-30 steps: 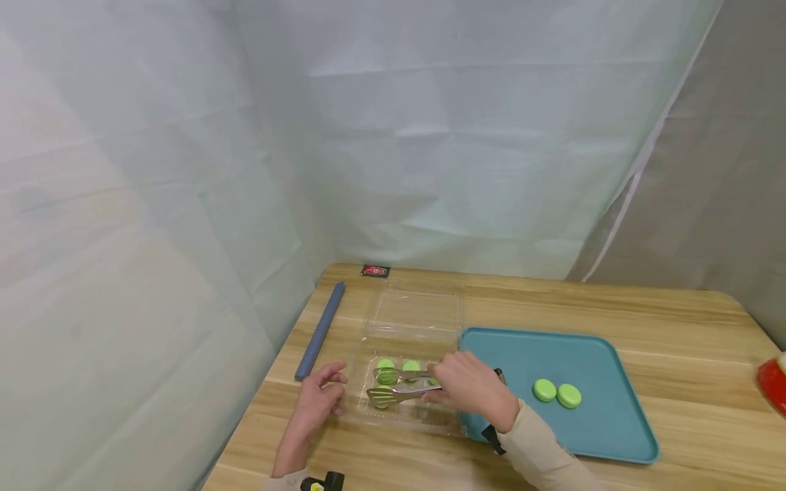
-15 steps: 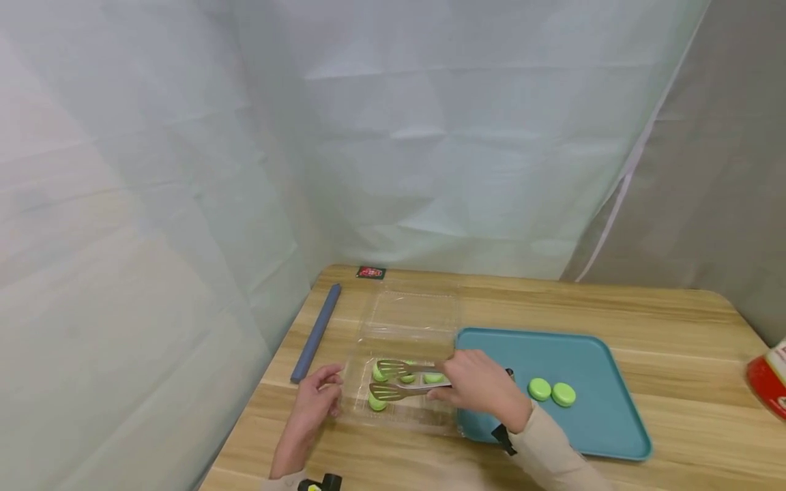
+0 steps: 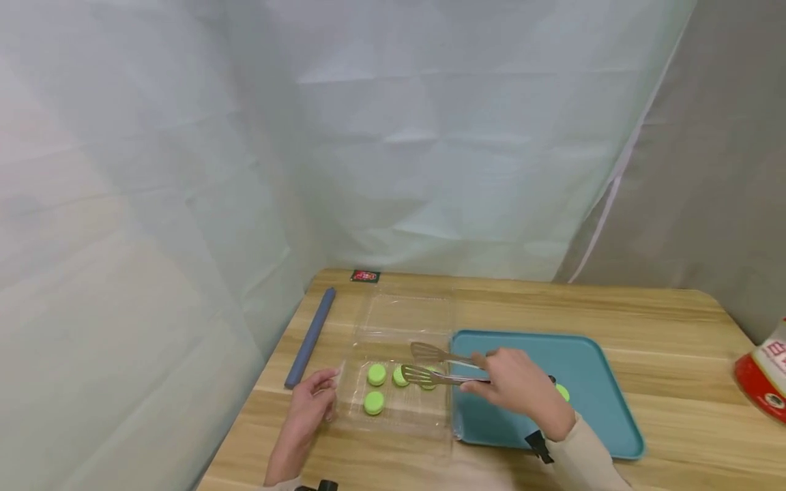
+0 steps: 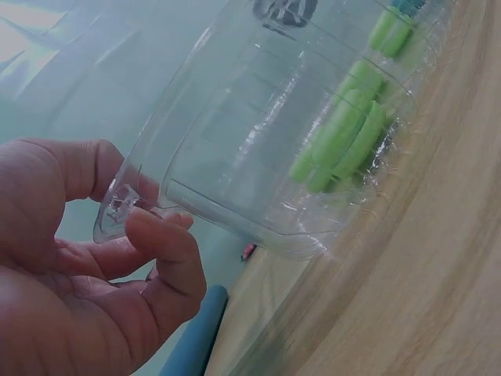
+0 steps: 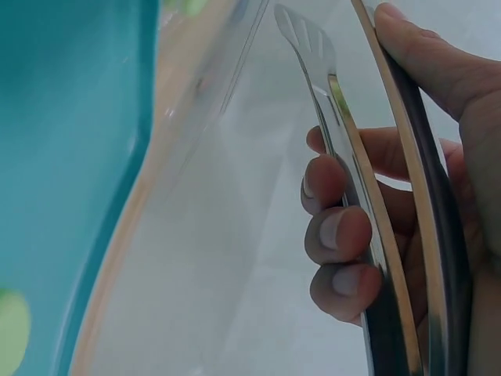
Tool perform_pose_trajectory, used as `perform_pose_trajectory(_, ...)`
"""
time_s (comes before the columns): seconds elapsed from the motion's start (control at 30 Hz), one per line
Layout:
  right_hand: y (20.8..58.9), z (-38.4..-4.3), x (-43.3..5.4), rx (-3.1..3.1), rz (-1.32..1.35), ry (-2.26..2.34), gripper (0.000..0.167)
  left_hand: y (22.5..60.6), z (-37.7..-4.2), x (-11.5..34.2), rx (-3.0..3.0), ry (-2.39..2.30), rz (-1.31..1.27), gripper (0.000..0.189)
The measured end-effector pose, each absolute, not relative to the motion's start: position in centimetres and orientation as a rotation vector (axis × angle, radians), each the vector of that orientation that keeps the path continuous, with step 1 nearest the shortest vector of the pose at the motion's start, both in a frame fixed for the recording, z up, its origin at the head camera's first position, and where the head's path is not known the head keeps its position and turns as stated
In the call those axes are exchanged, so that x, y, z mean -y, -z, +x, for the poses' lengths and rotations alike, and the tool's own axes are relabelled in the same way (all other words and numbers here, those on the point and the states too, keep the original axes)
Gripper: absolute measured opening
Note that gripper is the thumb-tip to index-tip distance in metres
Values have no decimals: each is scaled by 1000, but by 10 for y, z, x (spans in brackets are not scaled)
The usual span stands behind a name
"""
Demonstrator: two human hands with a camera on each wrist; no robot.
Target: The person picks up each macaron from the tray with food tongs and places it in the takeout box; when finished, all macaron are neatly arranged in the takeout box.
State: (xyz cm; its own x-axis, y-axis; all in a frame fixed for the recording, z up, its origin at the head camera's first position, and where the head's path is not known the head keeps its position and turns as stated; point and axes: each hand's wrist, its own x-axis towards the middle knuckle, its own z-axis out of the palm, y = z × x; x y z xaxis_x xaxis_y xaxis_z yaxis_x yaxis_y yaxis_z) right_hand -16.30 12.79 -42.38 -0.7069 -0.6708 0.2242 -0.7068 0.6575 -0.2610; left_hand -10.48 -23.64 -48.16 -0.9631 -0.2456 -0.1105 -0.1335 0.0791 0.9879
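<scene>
My left hand [image 3: 307, 408] pinches the left rim of a clear plastic clamshell box [image 4: 227, 149] between thumb and fingers. The box's lid [image 3: 402, 315] lies folded back behind it. Several green macarons [image 3: 373, 403] sit inside: a row at the back, and one in front at the left. My right hand [image 3: 522, 385] grips metal tongs [image 3: 442, 378], fingers round one arm and thumb along the other. Their slotted ends stand apart over the box's right side, with nothing between them. Another green macaron [image 3: 562, 393] shows on the blue tray [image 3: 604, 423], partly hidden by the right hand.
The tray stands close against the box's right side. A blue bar [image 3: 310, 339] lies left of the box, and a small dark-and-red packet [image 3: 365, 276] at the table's back edge. A red-and-white container [image 3: 764, 382] is at far right. Pale sheets hang behind.
The tongs have spread and shifted right, off the front-left macaron, which stays in the box. The right hand now covers part of the tray's macarons. My left hand keeps its hold on the rim.
</scene>
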Motion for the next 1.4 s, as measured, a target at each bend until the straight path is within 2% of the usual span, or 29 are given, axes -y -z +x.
perform_pose_trajectory(0.7,430,-139,-191,2843,603,-415,54,483,-106,241,2255,2077,441,50)
perform_pose_trajectory(1.1,444,-115,-209,2853,346,-425,58,484,-109,241,2256,2091,446,51)
perform_pose_trajectory(1.4,452,-94,-215,2929,129,-508,67,484,-109,240,2248,2091,445,49)
